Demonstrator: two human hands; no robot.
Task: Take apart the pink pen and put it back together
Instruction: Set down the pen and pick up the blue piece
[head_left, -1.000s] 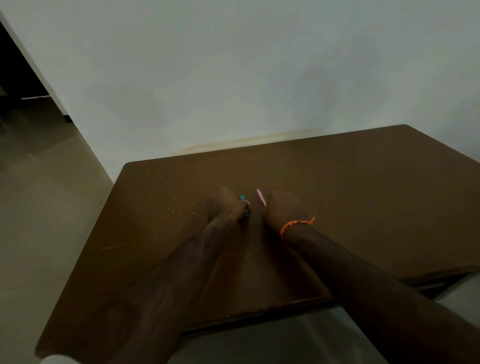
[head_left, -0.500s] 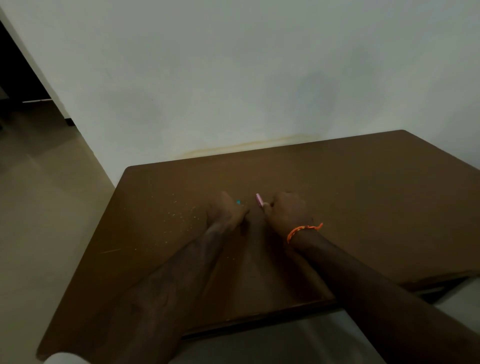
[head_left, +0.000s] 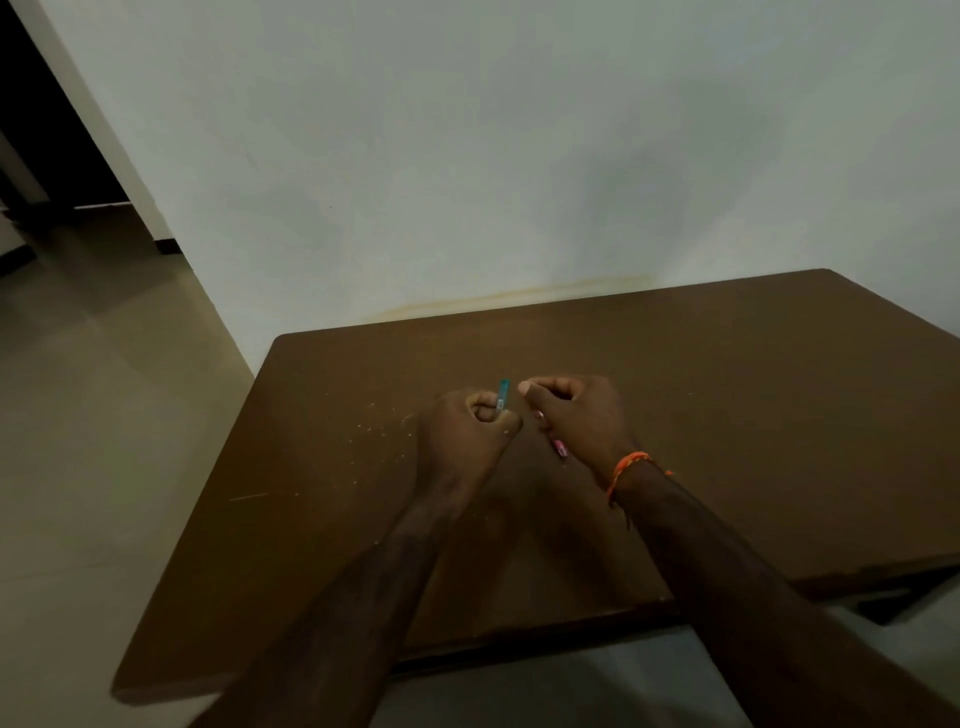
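Both hands hover close together over the middle of the brown table. My left hand is curled around a thin teal pen piece whose tip sticks up past the fingers. My right hand, with an orange thread band on its wrist, is closed around the pink pen; only a short pink end shows below the palm, the remainder is hidden in the fist. The two hands are a small gap apart.
Pale specks and scratches mark the tabletop left of my hands. A white wall stands right behind the table's far edge. Beige floor runs along the left, with a dark doorway at the upper left.
The pink piece that poked up above my right hand is now turned down, showing below the palm. The teal piece sticks up higher from my left hand. The camera view shifted slightly.
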